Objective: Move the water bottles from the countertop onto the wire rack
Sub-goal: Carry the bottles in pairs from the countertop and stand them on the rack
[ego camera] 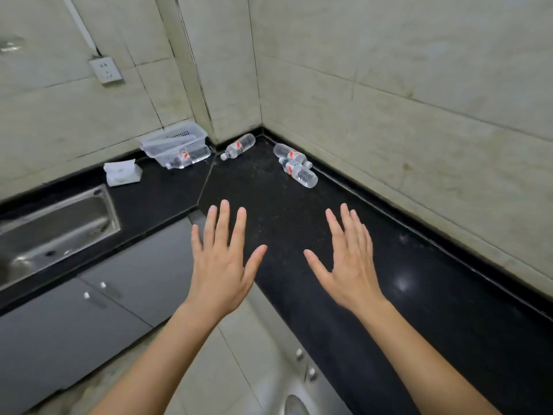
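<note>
Several clear water bottles with red-and-white labels lie on their sides on the black countertop (299, 235). One bottle (238, 146) lies in the far corner. Two bottles (291, 155) (299, 172) lie side by side near the right wall. Another bottle (188, 158) rests against the front of a white plastic basket (173, 139) at the back left. My left hand (223, 259) and my right hand (348, 262) hover over the counter's near part, fingers spread and straight, holding nothing, well short of the bottles. No wire rack is in view.
A steel sink (54, 232) is set into the counter at left. A white wipes pack (122, 172) lies behind it. Grey cabinet doors (119, 283) stand below the counter. Tiled walls with a wall socket (106, 70) close the corner.
</note>
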{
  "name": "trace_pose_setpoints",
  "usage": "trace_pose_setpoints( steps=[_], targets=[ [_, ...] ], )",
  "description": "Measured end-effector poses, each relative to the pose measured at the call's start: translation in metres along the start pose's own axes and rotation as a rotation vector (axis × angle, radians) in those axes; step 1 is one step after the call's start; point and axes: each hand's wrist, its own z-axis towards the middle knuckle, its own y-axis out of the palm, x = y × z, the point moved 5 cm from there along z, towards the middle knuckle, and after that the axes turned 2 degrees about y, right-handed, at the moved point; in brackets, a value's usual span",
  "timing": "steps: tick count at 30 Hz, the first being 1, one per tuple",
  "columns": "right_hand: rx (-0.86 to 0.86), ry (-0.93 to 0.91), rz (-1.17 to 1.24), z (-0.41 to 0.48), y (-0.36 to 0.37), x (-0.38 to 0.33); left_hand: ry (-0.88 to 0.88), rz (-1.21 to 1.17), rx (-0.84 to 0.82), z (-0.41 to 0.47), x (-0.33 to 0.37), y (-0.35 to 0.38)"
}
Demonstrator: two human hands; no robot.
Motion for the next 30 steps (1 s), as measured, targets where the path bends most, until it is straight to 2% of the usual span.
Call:
trace_pose_setpoints(
  steps=[9,19,24,30],
  targets=[
    [-0.066,0.082,0.024,0.167,0.099,0.034,-0.008,0.031,-0.165,0.167,-0.068,0.076],
    [-0.159,0.163,-0.085,0.275,0.186,0.058,0.048,-0.005,-0.303,0.299,-0.136,0.173],
    [-0.201,0.279,-0.189,0.329,0.246,0.075,0.164,-0.066,-0.387,0.382,-0.180,0.250],
    [-0.341,0.529,-0.296,0.379,0.285,0.085,0.378,-0.217,-0.534,0.472,-0.205,0.326]
  ],
)
